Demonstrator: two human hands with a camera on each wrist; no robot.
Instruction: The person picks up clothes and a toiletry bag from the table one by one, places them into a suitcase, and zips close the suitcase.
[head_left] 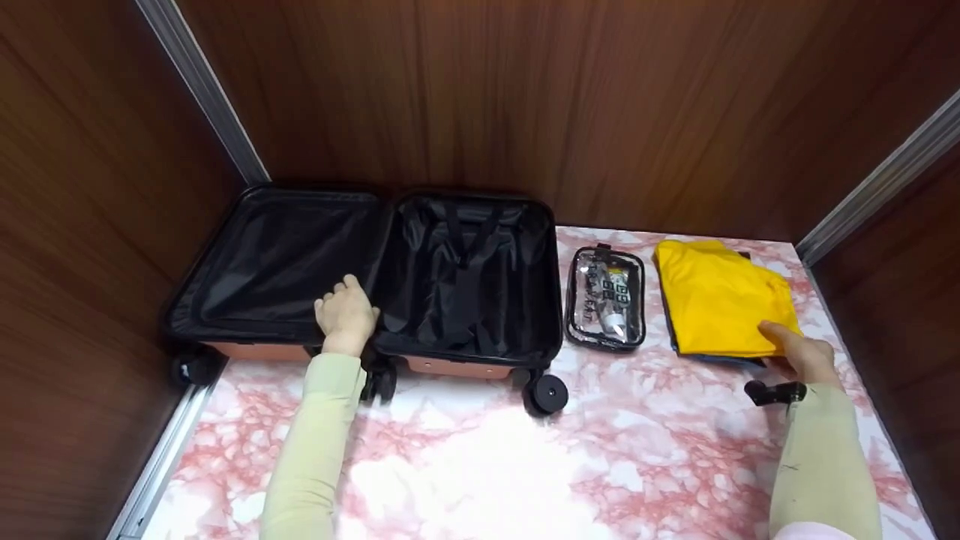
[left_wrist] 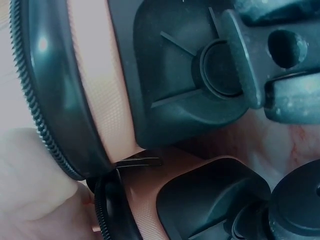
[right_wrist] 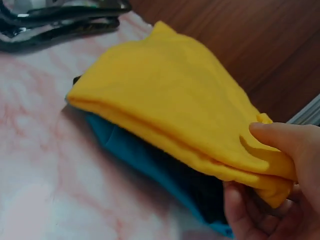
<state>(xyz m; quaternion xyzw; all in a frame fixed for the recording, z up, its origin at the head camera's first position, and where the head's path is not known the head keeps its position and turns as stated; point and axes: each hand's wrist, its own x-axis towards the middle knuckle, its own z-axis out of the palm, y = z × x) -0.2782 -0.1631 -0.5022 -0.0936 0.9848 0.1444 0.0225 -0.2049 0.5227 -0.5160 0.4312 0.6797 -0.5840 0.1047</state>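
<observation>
At the right of the head view, my right hand (head_left: pixel 806 356) pinches the near right corner of a folded yellow garment (head_left: pixel 720 300). In the right wrist view its thumb (right_wrist: pixel 280 135) lies on top of the yellow fabric while the fingers curl underneath. Dark blue folded clothing (right_wrist: pixel 140 157) lies below the yellow one, partly hidden by it. My left hand (head_left: pixel 347 315) rests, fingers loosely curled, over the hinge side between the two halves of an open suitcase (head_left: pixel 457 277). The left wrist view shows the suitcase's pinkish shell (left_wrist: pixel 97 65), with that hand close beside its zipper.
A clear toiletry pouch (head_left: pixel 606 300) with a tube inside lies between suitcase and clothes. Black suitcase wheels (head_left: pixel 547 394) stick out at the front. Brown wood-look panels (head_left: pixel 525 112) stand around the pink-and-white marbled surface (head_left: pixel 637 450).
</observation>
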